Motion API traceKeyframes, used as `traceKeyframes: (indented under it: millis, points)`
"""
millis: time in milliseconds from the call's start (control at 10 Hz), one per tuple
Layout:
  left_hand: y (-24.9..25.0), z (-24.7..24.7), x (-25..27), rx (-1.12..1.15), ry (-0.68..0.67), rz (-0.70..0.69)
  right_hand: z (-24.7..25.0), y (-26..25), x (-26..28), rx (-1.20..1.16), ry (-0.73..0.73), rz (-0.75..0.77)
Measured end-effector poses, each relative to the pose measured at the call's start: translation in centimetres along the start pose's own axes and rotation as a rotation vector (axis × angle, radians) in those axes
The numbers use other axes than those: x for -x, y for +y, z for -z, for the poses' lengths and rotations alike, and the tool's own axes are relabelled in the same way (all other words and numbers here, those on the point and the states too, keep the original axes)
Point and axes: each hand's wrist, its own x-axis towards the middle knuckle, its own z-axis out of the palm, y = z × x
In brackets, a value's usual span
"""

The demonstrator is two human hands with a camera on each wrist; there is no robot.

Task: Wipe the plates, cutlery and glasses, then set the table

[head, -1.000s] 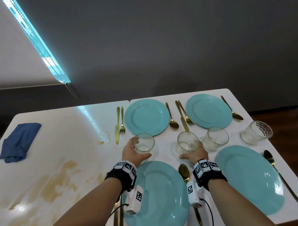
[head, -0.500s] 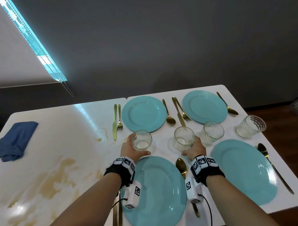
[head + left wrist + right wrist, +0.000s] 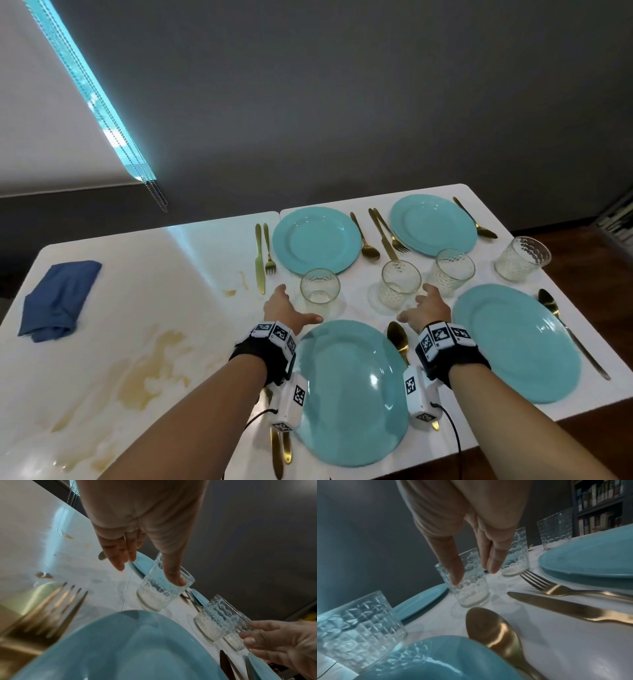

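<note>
Two ribbed glasses stand upright between the near teal plate (image 3: 349,390) and the far plates. My left hand (image 3: 291,306) is open just left of the left glass (image 3: 320,289), fingers straight, thumb stretched beneath its base. In the left wrist view the thumb (image 3: 173,574) lies across that glass (image 3: 159,588). My right hand (image 3: 424,306) is open too, spread beside the middle glass (image 3: 400,286). In the right wrist view that glass (image 3: 469,588) stands below the straight fingers (image 3: 494,561). Neither hand grips anything.
Two more glasses (image 3: 454,272) (image 3: 522,258) stand to the right. Three other teal plates (image 3: 317,240) (image 3: 433,224) (image 3: 517,342) lie with gold cutlery (image 3: 260,260) beside them. A blue cloth (image 3: 56,299) lies far left. Brown spill stains (image 3: 150,370) cover the left tabletop.
Both hands gripped a glass each before. They have since let go, opened and drawn back a little, and the two glasses stand on the table.
</note>
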Motion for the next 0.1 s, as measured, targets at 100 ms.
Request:
traceKeyframes:
  millis: [100]
  points:
    - [-0.96, 1.37, 0.63, 0.012, 0.026, -0.019, -0.39, -0.46, 1.67, 0.009, 0.051, 0.031]
